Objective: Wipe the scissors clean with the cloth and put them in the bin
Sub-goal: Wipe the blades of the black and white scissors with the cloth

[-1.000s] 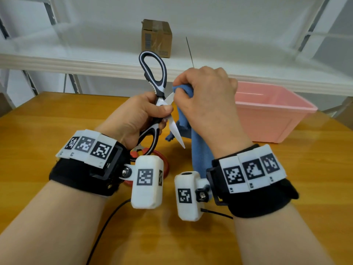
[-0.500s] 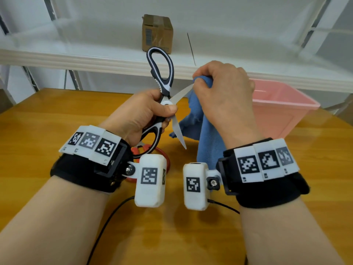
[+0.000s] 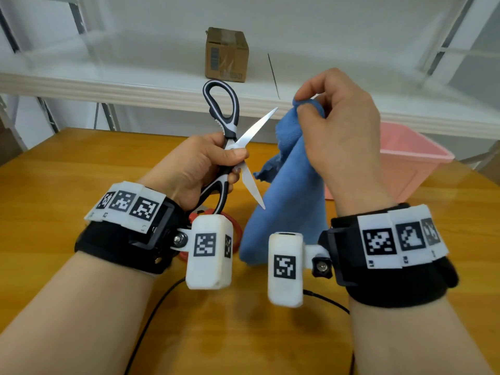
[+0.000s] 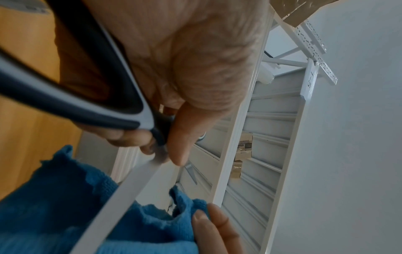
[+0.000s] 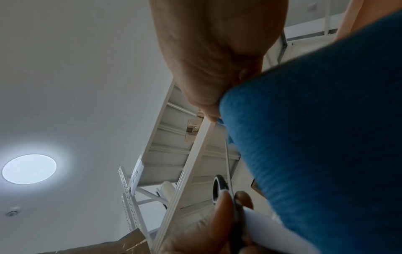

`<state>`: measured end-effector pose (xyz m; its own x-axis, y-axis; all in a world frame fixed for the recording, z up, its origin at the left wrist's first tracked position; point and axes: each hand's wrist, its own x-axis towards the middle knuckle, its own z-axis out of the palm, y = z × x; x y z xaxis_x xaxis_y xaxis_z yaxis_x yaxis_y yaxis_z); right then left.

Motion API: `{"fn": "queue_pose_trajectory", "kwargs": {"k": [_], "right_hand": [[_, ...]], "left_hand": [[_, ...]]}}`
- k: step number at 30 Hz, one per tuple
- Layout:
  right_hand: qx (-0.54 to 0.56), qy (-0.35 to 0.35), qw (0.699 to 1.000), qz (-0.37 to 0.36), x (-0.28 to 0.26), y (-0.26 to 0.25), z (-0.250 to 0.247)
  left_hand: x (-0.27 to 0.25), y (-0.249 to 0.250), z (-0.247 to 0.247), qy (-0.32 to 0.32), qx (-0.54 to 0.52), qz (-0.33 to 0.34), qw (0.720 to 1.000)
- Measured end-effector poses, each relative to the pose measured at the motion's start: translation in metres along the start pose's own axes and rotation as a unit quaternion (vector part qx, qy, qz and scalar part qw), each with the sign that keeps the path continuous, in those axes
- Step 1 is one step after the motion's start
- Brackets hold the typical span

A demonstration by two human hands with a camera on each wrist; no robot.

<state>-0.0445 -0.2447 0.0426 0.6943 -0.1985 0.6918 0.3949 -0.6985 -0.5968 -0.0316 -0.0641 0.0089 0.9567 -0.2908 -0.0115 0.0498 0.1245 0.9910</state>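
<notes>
My left hand (image 3: 205, 163) grips the black-and-white scissors (image 3: 226, 125) at the pivot, blades spread open. One blade points up right, the other down right. My right hand (image 3: 332, 125) pinches the top of the blue cloth (image 3: 286, 190), which hangs down to the table just right of the blades. The cloth's top sits a little clear of the upper blade tip. In the left wrist view the lower blade (image 4: 121, 194) lies against the cloth (image 4: 54, 197). The pink bin (image 3: 411, 163) stands behind my right hand, at the right rear of the table.
A red ring-shaped object (image 3: 235, 234) lies on the wooden table (image 3: 54, 185) under my left wrist. A cardboard box (image 3: 226, 54) sits on the white shelf (image 3: 108, 85) behind the table. Black cables (image 3: 151, 315) run across the table near me.
My right hand slid the cloth up and right along the upper blade and came off its tip. The scissors stayed in my left hand, blades open.
</notes>
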Motion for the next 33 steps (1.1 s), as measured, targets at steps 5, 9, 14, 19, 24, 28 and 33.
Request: {"fn": "queue_pose_trajectory", "kwargs": {"k": [5, 9, 14, 19, 24, 28, 33], "right_hand": [[-0.025, -0.014, 0.999, -0.019, -0.005, -0.008, 0.004], [-0.043, -0.085, 0.994, -0.057, -0.008, -0.014, 0.011], [-0.068, -0.185, 0.973, -0.118, -0.012, -0.016, 0.017], [-0.088, -0.169, 0.977, -0.094, -0.014, -0.014, 0.029], [-0.100, -0.121, 0.986, -0.063, -0.010, -0.007, 0.029], [-0.044, -0.134, 0.988, -0.061, -0.009, -0.008, 0.021], [-0.109, -0.227, 0.962, -0.110, -0.013, -0.018, 0.022]], "left_hand": [[0.001, 0.000, -0.002, 0.004, -0.005, 0.002, 1.000], [0.003, 0.000, -0.003, 0.013, -0.004, 0.004, 1.000], [0.005, -0.001, -0.004, 0.028, 0.017, 0.011, 0.999], [0.004, -0.002, 0.001, 0.020, 0.048, 0.026, 0.998], [0.006, -0.003, 0.004, 0.017, 0.066, 0.012, 0.998], [0.006, -0.002, 0.000, 0.000, 0.043, 0.007, 0.999], [0.005, -0.005, -0.003, 0.005, 0.067, 0.005, 0.998]]}}
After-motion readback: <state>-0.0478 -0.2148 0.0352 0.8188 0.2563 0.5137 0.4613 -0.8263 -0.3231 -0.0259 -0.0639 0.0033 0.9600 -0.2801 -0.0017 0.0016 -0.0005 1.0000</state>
